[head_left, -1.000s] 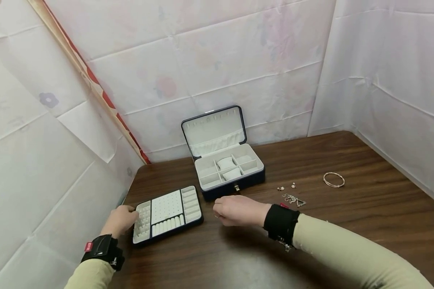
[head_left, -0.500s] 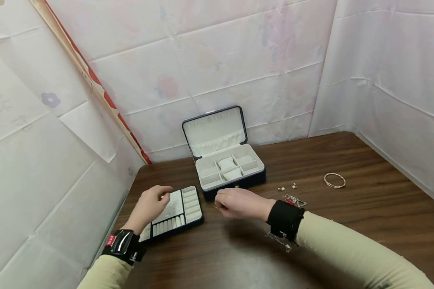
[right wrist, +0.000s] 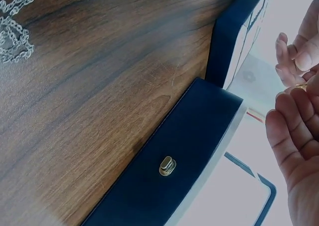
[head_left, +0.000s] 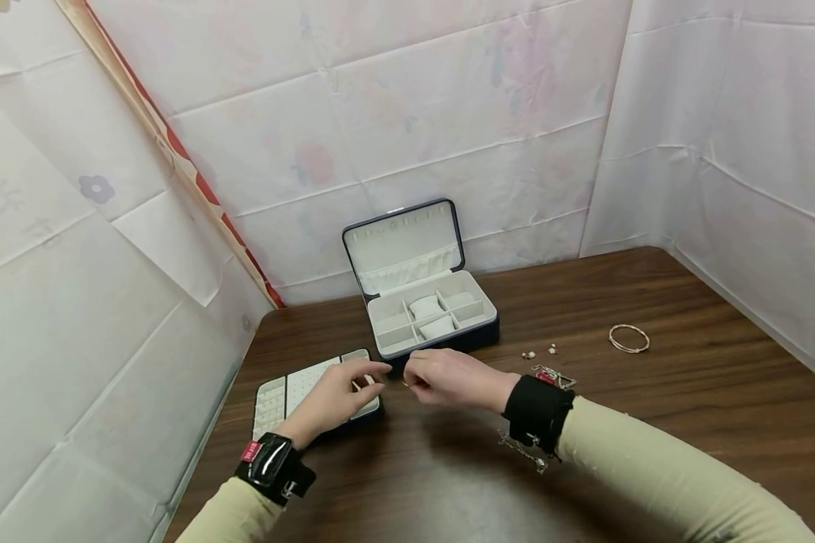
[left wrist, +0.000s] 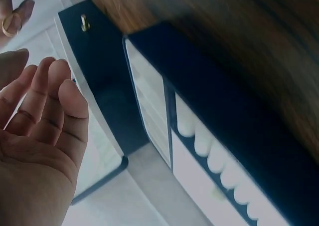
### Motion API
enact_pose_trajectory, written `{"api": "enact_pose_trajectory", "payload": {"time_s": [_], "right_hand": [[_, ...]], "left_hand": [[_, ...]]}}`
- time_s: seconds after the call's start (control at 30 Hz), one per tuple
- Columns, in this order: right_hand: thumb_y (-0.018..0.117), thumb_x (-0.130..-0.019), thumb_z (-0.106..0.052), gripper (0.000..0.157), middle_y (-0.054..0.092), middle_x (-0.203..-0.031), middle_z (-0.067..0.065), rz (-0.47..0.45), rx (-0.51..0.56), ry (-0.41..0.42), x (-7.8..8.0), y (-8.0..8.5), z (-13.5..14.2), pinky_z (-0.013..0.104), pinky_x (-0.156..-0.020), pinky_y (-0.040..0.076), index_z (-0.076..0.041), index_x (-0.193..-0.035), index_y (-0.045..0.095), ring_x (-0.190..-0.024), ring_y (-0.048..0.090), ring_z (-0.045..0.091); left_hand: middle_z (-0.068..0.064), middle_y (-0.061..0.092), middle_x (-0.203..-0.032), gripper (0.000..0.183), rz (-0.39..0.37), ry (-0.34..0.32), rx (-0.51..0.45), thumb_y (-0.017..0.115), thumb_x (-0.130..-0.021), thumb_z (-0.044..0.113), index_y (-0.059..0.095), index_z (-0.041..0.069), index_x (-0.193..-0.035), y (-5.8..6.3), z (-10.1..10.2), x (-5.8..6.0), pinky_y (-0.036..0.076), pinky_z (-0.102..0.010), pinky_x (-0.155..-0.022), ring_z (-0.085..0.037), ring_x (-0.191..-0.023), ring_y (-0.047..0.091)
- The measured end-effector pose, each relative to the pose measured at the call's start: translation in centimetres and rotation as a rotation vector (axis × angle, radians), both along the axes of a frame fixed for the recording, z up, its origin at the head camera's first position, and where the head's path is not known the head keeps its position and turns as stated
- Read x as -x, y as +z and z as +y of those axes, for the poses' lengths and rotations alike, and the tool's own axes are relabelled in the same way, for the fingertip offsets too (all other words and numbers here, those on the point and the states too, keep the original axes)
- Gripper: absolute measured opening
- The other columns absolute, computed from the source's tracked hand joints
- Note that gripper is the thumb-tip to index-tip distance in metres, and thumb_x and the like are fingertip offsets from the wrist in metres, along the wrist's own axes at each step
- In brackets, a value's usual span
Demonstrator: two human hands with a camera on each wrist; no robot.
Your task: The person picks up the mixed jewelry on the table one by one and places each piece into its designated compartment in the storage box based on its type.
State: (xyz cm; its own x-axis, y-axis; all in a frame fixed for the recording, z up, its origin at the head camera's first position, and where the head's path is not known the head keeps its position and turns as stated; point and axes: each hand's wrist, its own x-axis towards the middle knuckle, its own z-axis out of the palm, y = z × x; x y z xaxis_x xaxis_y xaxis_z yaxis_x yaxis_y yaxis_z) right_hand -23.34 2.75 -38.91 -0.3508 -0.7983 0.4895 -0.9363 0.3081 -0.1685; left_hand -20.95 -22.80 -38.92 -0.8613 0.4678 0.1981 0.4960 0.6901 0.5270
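Observation:
A thin gold ring (left wrist: 11,24) is pinched in the fingertips of my right hand (head_left: 451,379), held above the table before the open jewelry box (head_left: 431,343). My left hand (head_left: 339,396) reaches over the jewelry tray (head_left: 269,407) with loosely bent fingers and nothing in them. Its fingertips point at the right hand, a small gap apart. In the left wrist view the tray's row of ring rolls (left wrist: 202,141) shows. The box's lid (head_left: 404,245) stands up, and its compartments hold two white cushions (head_left: 426,308). In the head view the left hand covers part of the tray.
Right of the box lie small earrings (head_left: 530,354), a silver chain (head_left: 564,381) and a bangle (head_left: 628,338). Another chain (head_left: 523,450) lies below my right wrist. Behind the brown table (head_left: 448,483) hangs a pale floral curtain (head_left: 394,113).
My left hand has left the tray's left edge and crossed over the tray toward the right hand. The right hand has risen slightly with the ring. Box and tray stay put.

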Motion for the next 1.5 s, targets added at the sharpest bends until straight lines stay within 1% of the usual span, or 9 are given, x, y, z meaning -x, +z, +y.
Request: {"api": "enact_pose_trajectory", "payload": {"time_s": [0.1, 0.23, 0.43, 0.63, 0.7, 0.93, 1.07, 1.17, 1.5], "right_hand": [[0.072, -0.085, 0.002, 0.019, 0.055, -0.083, -0.005, -0.011, -0.003, -0.005, 0.0, 0.0, 0.0, 0.017, -0.067, 0.043, -0.013, -0.085, 0.06, -0.074, 0.05, 0.006], [0.072, -0.087, 0.002, 0.018, 0.055, -0.084, -0.005, -0.026, -0.015, -0.01, -0.1, -0.1, 0.0, 0.016, -0.067, 0.043, -0.013, -0.086, 0.061, -0.074, 0.05, 0.005], [0.071, -0.086, 0.003, 0.02, 0.055, -0.083, -0.005, -0.02, 0.009, 0.009, 0.0, -0.3, 0.0, 0.016, -0.066, 0.043, -0.013, -0.085, 0.06, -0.073, 0.05, 0.005], [0.071, -0.085, 0.004, 0.02, 0.056, -0.084, -0.005, -0.026, 0.05, 0.026, 0.1, -0.5, -0.3, 0.016, -0.066, 0.043, -0.013, -0.084, 0.06, -0.074, 0.051, 0.005], [0.071, -0.086, 0.003, 0.019, 0.057, -0.084, -0.004, -0.061, 0.045, 0.012, 0.2, -0.5, -0.4, 0.016, -0.067, 0.043, -0.013, -0.085, 0.061, -0.074, 0.051, 0.005], [0.069, -0.09, 0.0, 0.016, 0.058, -0.081, 0.0, -0.274, 0.037, -0.035, 0.3, -0.1, -1.1, 0.018, -0.069, 0.043, -0.013, -0.085, 0.062, -0.075, 0.058, 0.016], [0.069, -0.09, -0.002, 0.015, 0.056, -0.081, -0.006, -0.354, 0.029, -0.065, 0.4, 0.1, -1.7, 0.018, -0.068, 0.044, -0.015, -0.084, 0.062, -0.074, 0.054, 0.007], [0.07, -0.09, -0.003, 0.015, 0.055, -0.079, -0.01, -0.4, 0.029, -0.086, 0.5, 0.2, -2.1, 0.018, -0.068, 0.044, -0.015, -0.083, 0.063, -0.073, 0.051, 0.002], [0.069, -0.09, -0.003, 0.016, 0.059, -0.075, -0.011, -0.535, 0.059, -0.108, 0.7, -0.1, -2.8, 0.019, -0.067, 0.046, -0.014, -0.08, 0.062, -0.071, 0.051, 0.0]], "left_hand": [[0.0, 0.072, -0.101, 0.025, -0.005, -0.022, 0.001, 0.071, -0.097, 0.013, 0.074, 0.013, -0.122, -0.3, 0.4, -0.1, 0.054, -0.025, -0.071, -0.008, -0.083, 0.065], [-0.003, 0.073, -0.103, 0.021, -0.006, -0.013, 0.01, 0.071, -0.096, 0.012, 0.076, 0.013, -0.117, -0.6, 0.3, -0.1, 0.053, -0.025, -0.072, -0.007, -0.085, 0.064], [0.007, 0.071, -0.096, 0.016, -0.032, 0.009, 0.042, 0.071, -0.096, 0.012, 0.077, 0.017, -0.111, -1.1, -0.2, -0.2, 0.051, -0.025, -0.071, -0.004, -0.082, 0.062], [0.012, 0.068, -0.091, 0.009, -0.037, 0.0, 0.069, 0.071, -0.096, 0.014, 0.078, 0.013, -0.102, -1.4, -0.3, -0.4, 0.051, -0.025, -0.072, -0.003, -0.081, 0.059], [0.013, 0.067, -0.089, 0.007, -0.037, 0.015, 0.09, 0.071, -0.096, 0.015, 0.078, 0.014, -0.1, -1.5, -0.6, -0.4, 0.05, -0.025, -0.071, -0.002, -0.079, 0.058], [0.015, 0.067, -0.087, 0.006, -0.029, 0.074, 0.138, 0.072, -0.095, 0.014, 0.077, 0.018, -0.095, -2.0, -1.6, -0.9, 0.052, -0.028, -0.074, -0.003, -0.079, 0.059], [0.015, 0.067, -0.087, 0.006, 0.001, 0.121, 0.173, 0.073, -0.094, 0.013, 0.077, 0.018, -0.094, -2.3, -2.5, -1.1, 0.053, -0.03, -0.075, -0.002, -0.08, 0.059], [0.014, 0.067, -0.086, 0.005, 0.012, 0.18, 0.205, 0.073, -0.095, 0.014, 0.076, 0.017, -0.093, -2.5, -3.4, -1.2, 0.052, -0.031, -0.074, -0.003, -0.078, 0.058], [-0.002, 0.067, -0.092, 0.006, 0.034, 0.382, 0.3, 0.066, -0.096, 0.008, 0.071, 0.01, -0.098, -3.1, -7.2, -1.6, 0.052, -0.037, -0.07, -0.012, -0.077, 0.057]]}}
